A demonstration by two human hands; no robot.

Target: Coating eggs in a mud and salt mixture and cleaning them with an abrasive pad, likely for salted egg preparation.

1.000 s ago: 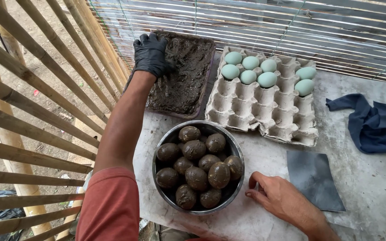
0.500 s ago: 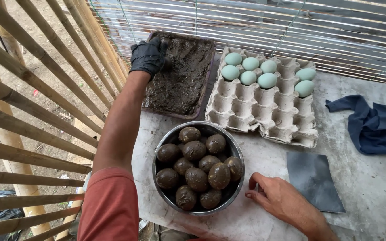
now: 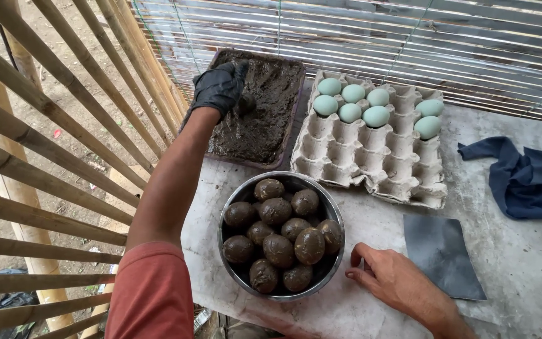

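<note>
A: Progress check. The round steel bowl [image 3: 281, 237] at the near edge of the grey bench [image 3: 522, 276] holds about a dozen mud-coated dark eggs [image 3: 279, 231], so by my judgement most of your coating is done. Seven pale blue-green eggs [image 3: 376, 115] sit bare in the far rows of the grey pulp egg tray [image 3: 371, 160], just beyond the bowl and to its right.

B: And your hands?

A: Your black-gloved left hand [image 3: 219, 88] is down in the dark rectangular tray of wet mud [image 3: 261, 113], beyond the bowl; its grip is curled around a dark lump. Your bare right hand [image 3: 391, 280] rests flat on the bench just right of the bowl, grip loose and holding nothing.

B: What can't you make out?

A: Whether that lump is an egg or only mud. Eggs low in the bowl are hidden. The blue cloth [image 3: 522, 176], well right of the bowl, is cut off at the frame edge.
</note>
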